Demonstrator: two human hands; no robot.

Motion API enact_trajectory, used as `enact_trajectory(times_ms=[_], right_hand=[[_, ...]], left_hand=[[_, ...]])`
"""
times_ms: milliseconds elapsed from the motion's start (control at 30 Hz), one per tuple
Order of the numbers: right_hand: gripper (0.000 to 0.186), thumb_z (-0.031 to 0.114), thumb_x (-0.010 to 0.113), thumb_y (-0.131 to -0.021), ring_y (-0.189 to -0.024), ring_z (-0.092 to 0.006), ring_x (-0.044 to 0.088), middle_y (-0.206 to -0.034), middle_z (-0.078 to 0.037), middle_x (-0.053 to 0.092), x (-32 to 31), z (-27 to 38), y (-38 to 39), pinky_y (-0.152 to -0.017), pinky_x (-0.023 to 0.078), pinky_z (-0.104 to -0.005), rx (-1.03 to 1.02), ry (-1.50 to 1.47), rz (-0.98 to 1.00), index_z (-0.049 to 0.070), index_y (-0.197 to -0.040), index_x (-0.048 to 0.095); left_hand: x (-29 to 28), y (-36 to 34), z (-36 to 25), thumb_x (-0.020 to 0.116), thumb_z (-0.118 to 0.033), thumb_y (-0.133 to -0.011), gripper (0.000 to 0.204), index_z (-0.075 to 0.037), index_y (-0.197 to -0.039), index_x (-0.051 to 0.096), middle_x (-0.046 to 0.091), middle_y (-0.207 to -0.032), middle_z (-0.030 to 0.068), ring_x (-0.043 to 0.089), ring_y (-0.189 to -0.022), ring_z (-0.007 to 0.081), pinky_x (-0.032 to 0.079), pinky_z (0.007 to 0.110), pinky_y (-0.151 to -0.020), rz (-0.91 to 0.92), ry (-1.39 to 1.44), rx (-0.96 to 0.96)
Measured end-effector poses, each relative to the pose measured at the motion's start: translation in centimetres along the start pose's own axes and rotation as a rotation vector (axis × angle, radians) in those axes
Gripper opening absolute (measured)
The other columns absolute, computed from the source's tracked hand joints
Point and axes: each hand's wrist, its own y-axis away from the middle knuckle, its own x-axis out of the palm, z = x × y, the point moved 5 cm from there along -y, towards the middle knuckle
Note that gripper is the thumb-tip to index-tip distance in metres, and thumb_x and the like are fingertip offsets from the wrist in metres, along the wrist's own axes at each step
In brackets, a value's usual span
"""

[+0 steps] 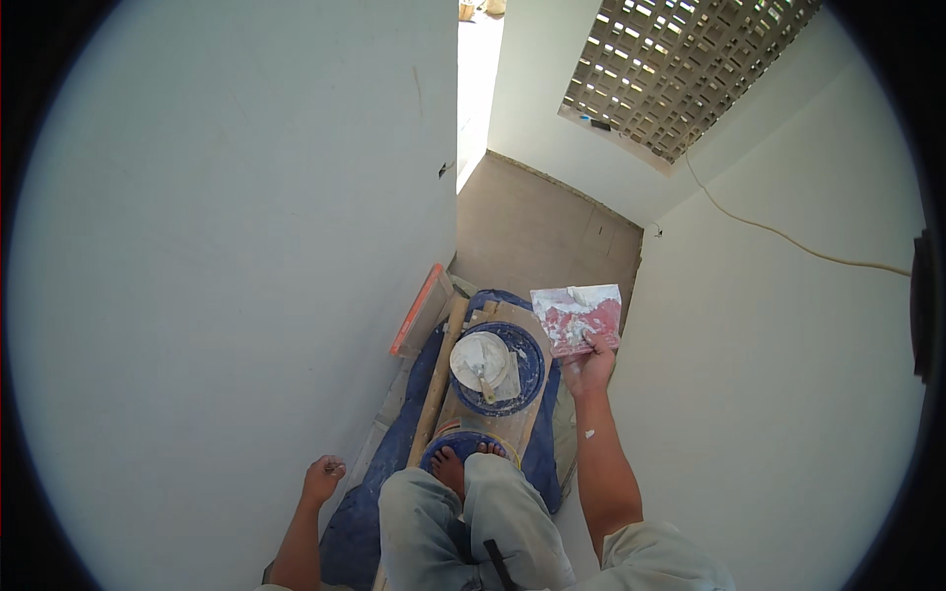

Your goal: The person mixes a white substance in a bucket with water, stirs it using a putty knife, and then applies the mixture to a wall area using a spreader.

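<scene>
My right hand (589, 370), raised on the right, grips a red plastic plastering blade (594, 317) by its near edge. White plaster is smeared over its upper part. Low on the left, near the wall, my left hand (323, 479) is closed with curled, whitened fingers; whether anything is inside them is hidden. Between the hands stands a plaster-stained blue tub (533, 365). In it sits a round white container (462, 366) of whitish plaster, with a putty knife (486, 385) lying across it.
My bare feet (448, 469) rest on a blue bucket (434, 455). Under it lie boards (514, 429) and a blue sheet (361, 520). A long pole (431, 404) and an orange-edged panel (419, 310) line the left wall. A cable (778, 233) hangs along the right wall.
</scene>
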Motion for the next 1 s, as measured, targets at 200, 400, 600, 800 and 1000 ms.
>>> enact_trajectory(times_ms=[200,400,600,800,1000], right_hand=[[0.037,0.005,0.056,-0.085,-0.102,-0.0298,0.067,-0.114,-0.013,0.065,4.5,7.4,5.4,-0.089,0.056,-0.045,0.01,0.123,-0.085,0.0,-0.122,0.053],[0.032,0.01,0.054,-0.086,-0.095,-0.0295,0.068,-0.107,-0.012,0.066,8.7,11.0,13.1,-0.084,0.057,-0.045,0.023,0.153,-0.133,0.002,-0.116,0.056],[0.03,0.007,0.055,-0.088,-0.09,-0.0288,0.069,-0.104,-0.013,0.065,13.6,11.3,15.5,-0.076,0.059,-0.0449,0.016,0.074,-0.091,0.001,-0.117,0.052],[0.025,0.009,0.057,-0.088,-0.091,-0.0273,0.068,-0.103,-0.011,0.065,12.7,11.0,15.0,-0.075,0.059,-0.0443,-0.016,0.053,-0.065,0.003,-0.113,0.056],[0.031,0.009,0.059,-0.086,-0.095,-0.0272,0.068,-0.103,-0.01,0.066,12.7,10.5,14.5,-0.082,0.058,-0.0438,-0.043,-0.035,0.028,0.004,-0.117,0.058]], left_hand=[[-6.9,12.3,-0.5,0.074,-0.015,-0.085,0.015,-0.002,-0.093,0.073,0.072,-0.084,0.0077,0.068,-0.08,0.0167,0.053,0.032,-0.076,-0.061,0.152,-0.171],[-5.5,21.9,0.7,0.081,-0.027,-0.081,0.027,-0.001,-0.088,0.077,0.071,-0.076,0.0073,0.065,-0.068,0.0141,0.054,0.033,-0.066,0.037,0.252,-0.364],[-6.1,23.1,2.6,0.059,-0.028,-0.097,0.035,-0.006,-0.123,0.065,0.073,-0.104,0.0088,0.069,-0.094,0.0243,0.054,0.041,-0.086,0.282,-0.134,0.199],[-10.6,19.8,1.0,0.059,-0.031,-0.097,0.035,-0.004,-0.119,0.067,0.074,-0.101,0.0092,0.069,-0.092,0.0251,0.054,0.041,-0.085,0.05,-0.263,0.415],[-12.0,15.3,0.1,0.058,-0.032,-0.098,0.036,-0.003,-0.115,0.069,0.074,-0.103,0.0108,0.07,-0.094,0.0253,0.054,0.039,-0.084,-0.128,-0.064,0.377]])
